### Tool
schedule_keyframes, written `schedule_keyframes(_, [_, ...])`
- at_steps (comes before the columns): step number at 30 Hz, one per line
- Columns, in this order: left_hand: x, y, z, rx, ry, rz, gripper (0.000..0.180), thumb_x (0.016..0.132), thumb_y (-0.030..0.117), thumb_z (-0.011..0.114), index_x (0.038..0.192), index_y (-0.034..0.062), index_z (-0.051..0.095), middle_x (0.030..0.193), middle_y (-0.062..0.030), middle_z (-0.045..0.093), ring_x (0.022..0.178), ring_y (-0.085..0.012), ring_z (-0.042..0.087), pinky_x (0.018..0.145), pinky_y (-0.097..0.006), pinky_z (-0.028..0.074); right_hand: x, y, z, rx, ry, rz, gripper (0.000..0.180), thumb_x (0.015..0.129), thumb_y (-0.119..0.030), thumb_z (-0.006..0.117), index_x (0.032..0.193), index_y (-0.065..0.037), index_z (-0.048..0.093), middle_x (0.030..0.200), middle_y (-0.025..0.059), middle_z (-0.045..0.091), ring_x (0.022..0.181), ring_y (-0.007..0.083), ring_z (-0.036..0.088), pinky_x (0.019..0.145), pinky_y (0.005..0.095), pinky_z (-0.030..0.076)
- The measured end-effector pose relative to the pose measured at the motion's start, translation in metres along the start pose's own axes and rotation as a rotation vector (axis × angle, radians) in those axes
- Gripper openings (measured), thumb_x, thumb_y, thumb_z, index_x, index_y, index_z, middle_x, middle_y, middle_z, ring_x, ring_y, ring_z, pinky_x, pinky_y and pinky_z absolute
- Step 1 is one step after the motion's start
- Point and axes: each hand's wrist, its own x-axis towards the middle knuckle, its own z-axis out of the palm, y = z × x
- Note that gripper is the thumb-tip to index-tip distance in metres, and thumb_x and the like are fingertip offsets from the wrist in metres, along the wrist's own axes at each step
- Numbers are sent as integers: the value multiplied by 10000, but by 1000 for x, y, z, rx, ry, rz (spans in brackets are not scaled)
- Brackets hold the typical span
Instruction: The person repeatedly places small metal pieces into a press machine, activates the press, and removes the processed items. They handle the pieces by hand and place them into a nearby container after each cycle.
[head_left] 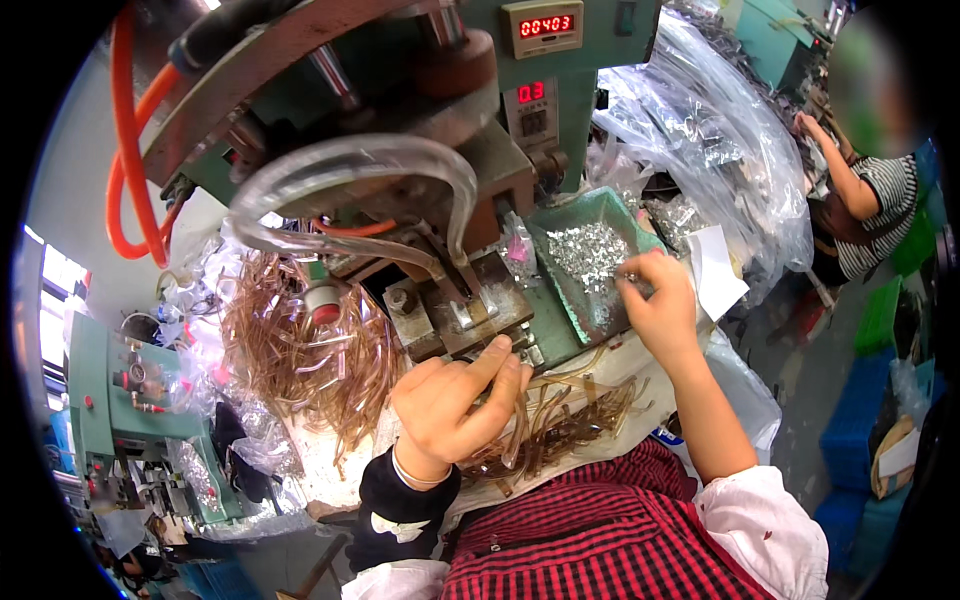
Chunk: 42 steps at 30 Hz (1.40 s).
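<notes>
My left hand [455, 408] is closed at the front edge of the metal press die [480, 312]. A translucent brown strip [516, 435] hangs down from its fingers, which seem to grip it near the top. My right hand [660, 305] is over the right side of a green tray [560, 290] with many small silvery metal pieces [588, 255] in it. Its thumb and forefinger are bent together, and whatever they hold is too small to make out. A clear bent tube [360, 155] reaches down onto the die.
Loose brown strips [570, 425] lie on the work surface before me, with a large heap [300, 340] of them at the left. The green press machine [590, 120] rises ahead. Clear plastic sheeting [710, 130] covers goods at the right, where another person [870, 200] works.
</notes>
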Motion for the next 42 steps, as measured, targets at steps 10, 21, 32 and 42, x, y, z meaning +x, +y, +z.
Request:
schedule_keyframes(10, [-45, 37, -22, -34, 64, -386, 268, 768, -49, 788, 1024, 19, 745, 1082, -191, 757, 737, -218, 710, 637, -285, 536, -12, -6, 19, -178, 60, -85, 109, 757, -63, 768, 802, -45, 670, 872, 92, 667, 878, 326, 632, 788, 434, 500])
schedule_keyframes(21, [-122, -141, -3, 829, -357, -994, 220, 724, 306, 823, 783, 108, 749, 867, -79, 627, 880, -323, 618, 748, -459, 491, -3, -33, 16, 250, 102, 48, 118, 854, -4, 712, 972, -11, 708, 903, 98, 704, 810, 224, 654, 747, 327, 511])
schedule_keyframes(32, [-95, -76, -88, 30, 211, -1248, 60, 932, 25, 697, 970, -17, 677, 807, -30, 661, 689, -78, 595, 606, -235, 489, -1, -67, -13, 522, -43, -4, 163, 860, 22, 702, 1013, -5, 753, 955, 97, 724, 893, 194, 667, 817, 287, 501])
schedule_keyframes(42, [-49, -23, -58, -35, 363, -951, 131, 955, -57, 626, 1052, -58, 714, 973, -120, 726, 877, -145, 683, 753, -261, 527, 9, -129, 55, 1066, -70, 183, 399, 869, 31, 715, 1245, 38, 580, 1135, 80, 672, 957, 121, 647, 879, 271, 510])
